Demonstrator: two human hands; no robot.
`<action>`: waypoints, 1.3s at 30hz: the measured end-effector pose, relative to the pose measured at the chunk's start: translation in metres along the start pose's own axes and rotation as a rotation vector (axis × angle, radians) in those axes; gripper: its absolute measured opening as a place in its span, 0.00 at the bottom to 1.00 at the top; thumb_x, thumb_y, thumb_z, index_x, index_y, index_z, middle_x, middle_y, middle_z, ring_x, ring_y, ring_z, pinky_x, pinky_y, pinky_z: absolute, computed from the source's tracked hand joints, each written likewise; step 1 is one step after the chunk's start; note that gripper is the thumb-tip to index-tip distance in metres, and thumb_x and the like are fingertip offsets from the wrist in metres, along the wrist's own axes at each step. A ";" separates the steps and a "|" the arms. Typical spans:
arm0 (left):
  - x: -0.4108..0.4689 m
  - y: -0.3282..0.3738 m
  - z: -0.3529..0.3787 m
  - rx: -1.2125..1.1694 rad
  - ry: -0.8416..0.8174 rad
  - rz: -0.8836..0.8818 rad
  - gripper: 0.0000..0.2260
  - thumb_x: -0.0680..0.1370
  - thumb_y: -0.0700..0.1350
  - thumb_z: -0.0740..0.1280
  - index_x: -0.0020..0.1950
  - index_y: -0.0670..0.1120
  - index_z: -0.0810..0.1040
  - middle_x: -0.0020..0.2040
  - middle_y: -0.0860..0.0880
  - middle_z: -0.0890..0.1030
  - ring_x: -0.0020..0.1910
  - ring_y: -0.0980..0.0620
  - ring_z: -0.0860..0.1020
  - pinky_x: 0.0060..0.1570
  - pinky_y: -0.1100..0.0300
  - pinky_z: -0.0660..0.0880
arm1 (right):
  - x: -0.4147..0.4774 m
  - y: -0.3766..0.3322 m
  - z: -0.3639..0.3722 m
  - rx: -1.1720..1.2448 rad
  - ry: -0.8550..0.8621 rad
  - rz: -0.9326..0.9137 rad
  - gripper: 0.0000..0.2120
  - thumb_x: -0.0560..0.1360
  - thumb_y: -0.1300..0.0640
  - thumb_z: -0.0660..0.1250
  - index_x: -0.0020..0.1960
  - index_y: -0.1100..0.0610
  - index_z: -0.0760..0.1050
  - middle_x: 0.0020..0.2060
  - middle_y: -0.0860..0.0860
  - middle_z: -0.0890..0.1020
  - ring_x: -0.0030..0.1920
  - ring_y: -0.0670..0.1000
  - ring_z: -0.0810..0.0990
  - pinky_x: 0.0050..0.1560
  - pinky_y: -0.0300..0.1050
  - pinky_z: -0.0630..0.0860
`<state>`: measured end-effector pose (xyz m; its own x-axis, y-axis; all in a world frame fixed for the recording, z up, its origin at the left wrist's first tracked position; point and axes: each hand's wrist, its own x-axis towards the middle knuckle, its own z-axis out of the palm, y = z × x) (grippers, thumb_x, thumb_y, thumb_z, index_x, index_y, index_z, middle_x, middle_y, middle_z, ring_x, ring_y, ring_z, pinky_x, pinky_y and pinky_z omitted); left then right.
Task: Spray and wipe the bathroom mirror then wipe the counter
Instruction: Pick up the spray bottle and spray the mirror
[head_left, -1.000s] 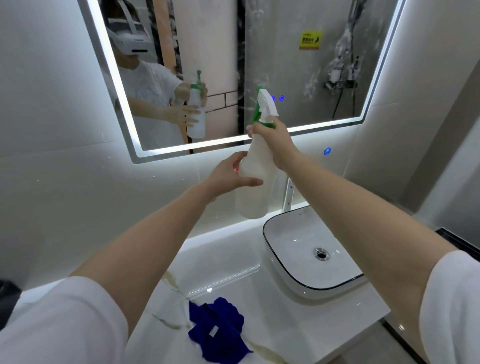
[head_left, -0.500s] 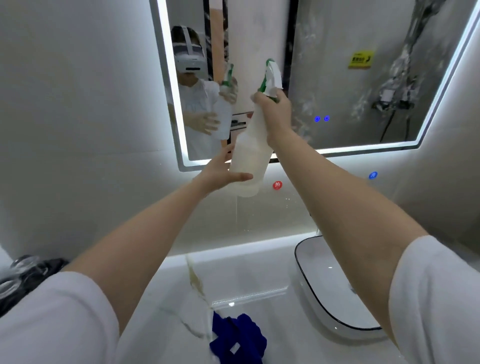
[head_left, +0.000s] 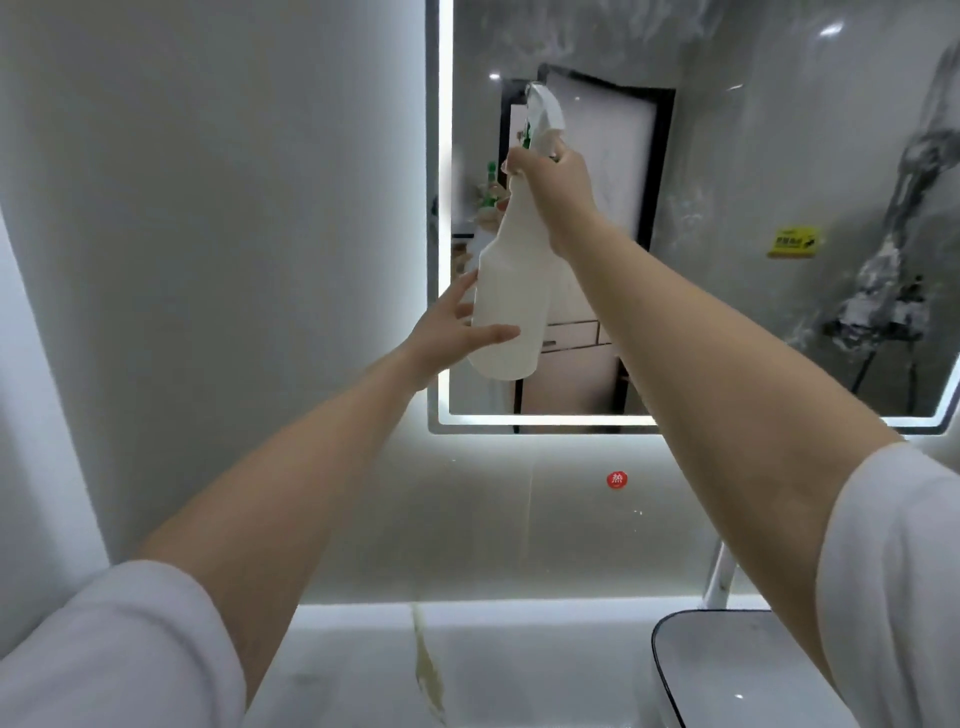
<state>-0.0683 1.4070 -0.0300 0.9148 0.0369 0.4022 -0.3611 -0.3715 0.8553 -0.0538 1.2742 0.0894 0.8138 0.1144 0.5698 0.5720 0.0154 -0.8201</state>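
A white spray bottle (head_left: 511, 301) with a white and green trigger head is held up in front of the lit mirror (head_left: 727, 182), near its left edge. My right hand (head_left: 553, 189) grips the bottle's neck just under the trigger head. My left hand (head_left: 454, 332) cups the lower body of the bottle, thumb across the front and fingers behind it. The nozzle points up and towards the glass. The white marble counter (head_left: 493, 670) lies below, with a brownish vein running down it.
A white basin with a dark rim (head_left: 691, 670) sits at the lower right, a tap (head_left: 719, 577) behind it. A red round sticker (head_left: 616, 479) is on the wall under the mirror. Plain white wall fills the left.
The bottle and both hands have risen and shifted towards the mirror's left edge. The view has tilted up and left, so the blue cloth on the counter is out of view.
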 end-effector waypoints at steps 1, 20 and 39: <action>0.003 0.007 -0.005 0.005 0.001 0.016 0.40 0.69 0.47 0.77 0.75 0.57 0.59 0.62 0.51 0.76 0.55 0.55 0.78 0.53 0.58 0.75 | 0.004 -0.007 -0.001 0.000 -0.002 -0.017 0.15 0.72 0.62 0.64 0.59 0.64 0.71 0.41 0.55 0.75 0.37 0.52 0.77 0.40 0.47 0.78; 0.033 0.048 -0.023 0.050 0.051 0.086 0.42 0.66 0.52 0.79 0.74 0.61 0.60 0.61 0.51 0.77 0.56 0.53 0.79 0.55 0.57 0.75 | 0.050 -0.052 0.002 0.041 0.013 -0.052 0.06 0.70 0.62 0.64 0.42 0.54 0.69 0.41 0.56 0.76 0.22 0.49 0.77 0.34 0.46 0.75; 0.041 0.051 -0.016 0.076 0.015 0.063 0.42 0.67 0.49 0.78 0.75 0.59 0.59 0.63 0.49 0.77 0.59 0.51 0.78 0.60 0.53 0.74 | 0.055 -0.044 -0.009 -0.007 0.106 -0.081 0.07 0.72 0.62 0.64 0.40 0.55 0.67 0.38 0.52 0.74 0.20 0.43 0.74 0.26 0.34 0.71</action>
<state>-0.0524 1.4044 0.0354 0.8875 0.0254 0.4601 -0.4028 -0.4424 0.8013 -0.0331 1.2707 0.1574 0.7711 0.0074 0.6367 0.6366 0.0136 -0.7711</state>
